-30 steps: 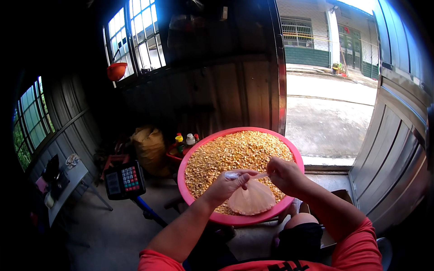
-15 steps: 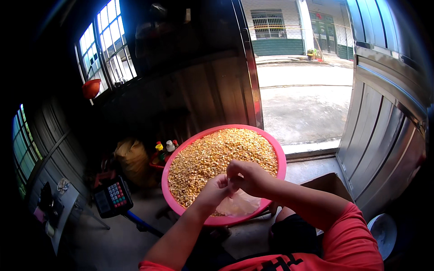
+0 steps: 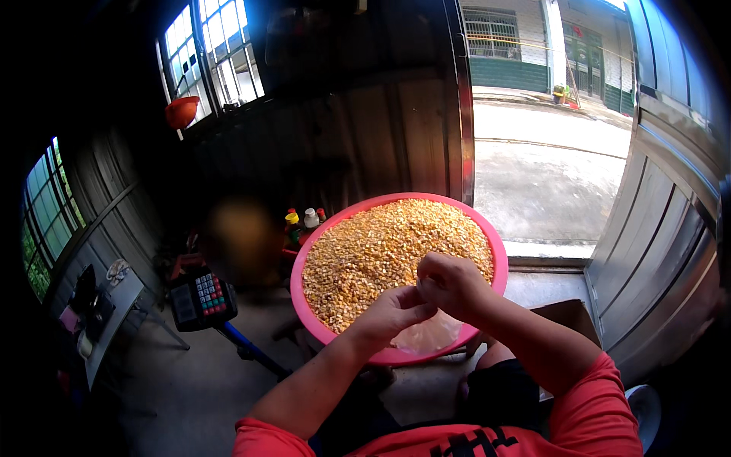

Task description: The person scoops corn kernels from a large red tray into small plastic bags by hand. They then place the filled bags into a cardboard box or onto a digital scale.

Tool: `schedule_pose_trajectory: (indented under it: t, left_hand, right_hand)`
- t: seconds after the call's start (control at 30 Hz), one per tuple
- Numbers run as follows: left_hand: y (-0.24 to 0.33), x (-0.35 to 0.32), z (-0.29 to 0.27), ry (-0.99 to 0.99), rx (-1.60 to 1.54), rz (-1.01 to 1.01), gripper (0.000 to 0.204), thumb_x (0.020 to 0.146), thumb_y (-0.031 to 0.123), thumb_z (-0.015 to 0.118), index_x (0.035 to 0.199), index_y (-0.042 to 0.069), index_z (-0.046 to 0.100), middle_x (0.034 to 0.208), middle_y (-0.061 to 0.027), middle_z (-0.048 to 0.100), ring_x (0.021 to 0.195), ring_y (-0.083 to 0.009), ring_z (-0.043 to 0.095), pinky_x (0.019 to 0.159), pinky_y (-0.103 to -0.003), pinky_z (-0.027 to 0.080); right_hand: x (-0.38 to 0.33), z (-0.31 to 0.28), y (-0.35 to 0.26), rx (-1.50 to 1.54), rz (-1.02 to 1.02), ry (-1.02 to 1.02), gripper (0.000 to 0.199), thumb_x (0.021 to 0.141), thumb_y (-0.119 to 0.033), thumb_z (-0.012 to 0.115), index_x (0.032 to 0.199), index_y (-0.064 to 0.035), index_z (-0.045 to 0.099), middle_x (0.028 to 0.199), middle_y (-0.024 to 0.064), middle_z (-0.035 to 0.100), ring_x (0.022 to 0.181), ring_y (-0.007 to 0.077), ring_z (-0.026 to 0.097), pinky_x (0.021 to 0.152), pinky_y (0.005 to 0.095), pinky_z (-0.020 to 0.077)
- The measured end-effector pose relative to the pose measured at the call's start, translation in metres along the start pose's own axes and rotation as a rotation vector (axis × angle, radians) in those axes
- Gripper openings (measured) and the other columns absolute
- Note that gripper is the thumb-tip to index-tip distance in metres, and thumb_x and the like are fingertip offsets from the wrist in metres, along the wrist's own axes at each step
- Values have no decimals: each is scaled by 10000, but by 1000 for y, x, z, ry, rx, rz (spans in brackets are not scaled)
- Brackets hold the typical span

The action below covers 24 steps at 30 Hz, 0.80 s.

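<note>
A wide pink basin full of yellow grain sits in front of me. Over its near rim my left hand and my right hand meet, fingers pinched together on the top of a clear plastic bag. The bag hangs below my hands with some grain in it, lying against the basin's near edge. My forearms cover part of the rim.
A weighing scale with a coloured keypad stands on a blue leg at the left. Bottles are behind the basin. A small table is far left. An open doorway leads to a sunlit street; a metal door stands at right.
My hands have come together and gathered the bag's open mouth shut. The bag, spread wide a second ago, now hangs bunched under my fingers.
</note>
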<state>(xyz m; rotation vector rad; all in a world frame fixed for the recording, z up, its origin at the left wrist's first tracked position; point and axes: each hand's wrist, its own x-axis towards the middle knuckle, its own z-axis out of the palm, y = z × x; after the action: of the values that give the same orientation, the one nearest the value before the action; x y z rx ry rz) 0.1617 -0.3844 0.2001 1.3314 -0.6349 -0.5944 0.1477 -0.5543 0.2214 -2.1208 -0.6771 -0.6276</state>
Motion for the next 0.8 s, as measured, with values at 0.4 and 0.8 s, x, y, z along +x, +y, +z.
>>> schedule_pose_trajectory:
  t: [0.4, 0.8]
  left_hand:
    - [-9, 5, -10, 165, -81, 4, 138, 892, 162, 564, 965, 56, 615, 819, 22, 576, 683, -55, 510, 629, -195, 407]
    - [-5, -8, -9, 278, 91, 139, 35, 885, 15, 516, 902, 26, 487, 790, -39, 554, 696, -124, 581, 655, -249, 489]
  right_hand:
    - [-3, -2, 1, 147, 221, -53, 128, 778, -120, 638, 869, -59, 572, 673, 69, 588, 596, 140, 575, 540, 283, 451]
    - [-7, -1, -15, -307, -65, -369, 61, 777, -129, 569, 795, -106, 623, 802, 107, 569, 792, 284, 585, 671, 397, 468]
